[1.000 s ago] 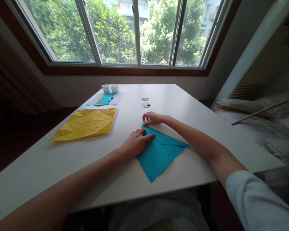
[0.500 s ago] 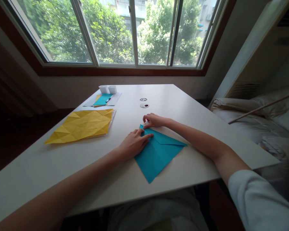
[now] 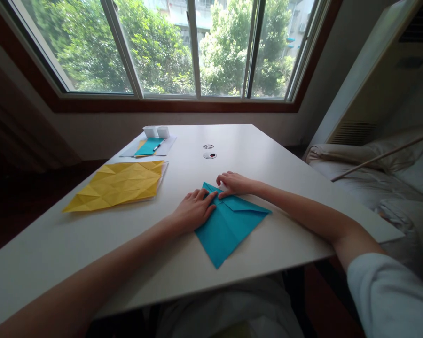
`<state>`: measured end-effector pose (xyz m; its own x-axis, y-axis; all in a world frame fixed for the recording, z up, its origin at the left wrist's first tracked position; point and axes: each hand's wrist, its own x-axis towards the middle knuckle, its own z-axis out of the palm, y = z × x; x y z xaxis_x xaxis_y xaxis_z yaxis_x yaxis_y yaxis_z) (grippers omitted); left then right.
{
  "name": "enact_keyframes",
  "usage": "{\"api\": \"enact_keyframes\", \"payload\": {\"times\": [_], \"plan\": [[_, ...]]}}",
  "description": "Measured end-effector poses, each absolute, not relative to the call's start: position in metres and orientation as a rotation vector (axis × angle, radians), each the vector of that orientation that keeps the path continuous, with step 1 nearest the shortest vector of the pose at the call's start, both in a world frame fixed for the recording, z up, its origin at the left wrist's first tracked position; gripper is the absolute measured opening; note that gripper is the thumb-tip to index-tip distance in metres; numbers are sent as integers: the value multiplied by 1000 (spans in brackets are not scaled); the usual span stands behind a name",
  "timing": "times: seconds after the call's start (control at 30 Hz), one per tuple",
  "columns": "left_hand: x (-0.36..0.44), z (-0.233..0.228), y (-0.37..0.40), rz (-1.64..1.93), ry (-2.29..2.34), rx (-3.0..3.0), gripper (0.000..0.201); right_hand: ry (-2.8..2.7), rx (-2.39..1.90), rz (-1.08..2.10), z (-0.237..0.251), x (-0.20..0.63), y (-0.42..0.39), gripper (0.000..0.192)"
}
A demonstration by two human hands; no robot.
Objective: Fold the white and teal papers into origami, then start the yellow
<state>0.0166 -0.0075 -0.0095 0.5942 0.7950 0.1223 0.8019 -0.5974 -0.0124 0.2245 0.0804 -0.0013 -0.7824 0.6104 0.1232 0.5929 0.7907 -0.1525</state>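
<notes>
A sheet of blue folding paper [image 3: 225,230] lies on the table in front of me, one corner pointing towards me, with a folded flap along its far right edge. My left hand [image 3: 194,210] rests on the paper's left side, open, its fingers spread and pressing it down. Over the far edge is my right hand [image 3: 235,184], fingers bent and apart from the thumb. That thumb touches the paper close to the left fingertips. Part of the paper's left side is hidden under my left hand.
Creased yellow paper [image 3: 120,183] lies to the left on the white table [image 3: 144,272]. Behind it are a small blue sheet [image 3: 148,146], a pen [image 3: 158,146] and white containers [image 3: 156,132]. Two round inserts [image 3: 209,155] sit in the tabletop. A window [image 3: 169,56] is beyond.
My right hand has slid a little to the right along the paper's far edge. The left hand stays on the paper, its fingers slightly shifted. The view has tilted slightly.
</notes>
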Motion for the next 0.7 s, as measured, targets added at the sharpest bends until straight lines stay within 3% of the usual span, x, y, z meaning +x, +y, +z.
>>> {"api": "enact_keyframes", "payload": {"times": [0.37, 0.7], "plan": [[16, -9, -7, -152, -1376, -2753, 52, -2883, -971, 174, 7, 249, 55, 80], [18, -8, -8, -151, -1395, -2762, 52, -2880, -1115, 251, 8, 290, 33, 86]]}}
